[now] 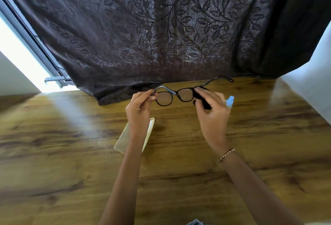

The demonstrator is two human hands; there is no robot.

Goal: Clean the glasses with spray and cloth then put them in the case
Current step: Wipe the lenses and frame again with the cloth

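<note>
A: Where does this take place?

B: A brown wood-grain counter [62,153] fills the near view. At its far edge hangs a dark purple-brown curtain with a woven leaf pattern [143,27], and its hem lies on the counter. A bright window [16,51] shows at far left and a white wall [313,81] at far right.

A: Where are the glasses?

B: The black round-framed glasses [176,93] are held above the far middle of the counter, between two bare hands. Both temple arms are unfolded and point away toward the curtain.

A: How does each hand hold them?

B: The left hand [138,107] has a closed grip. Its thumb and curled fingers pinch the left corner of the frame, by the hinge. The right hand [212,113] pinches a small black cloth [202,99] and holds it against the outer edge of the right lens. A beaded bracelet [226,155] sits on that wrist.

A: What else is on the counter?

B: A pale translucent glasses case [123,142] lies flat under the left forearm, which partly hides it. Whether it is open or closed cannot be told. A small light-blue spray bottle [230,100] stands just beyond the right hand, with only its top showing.
</note>
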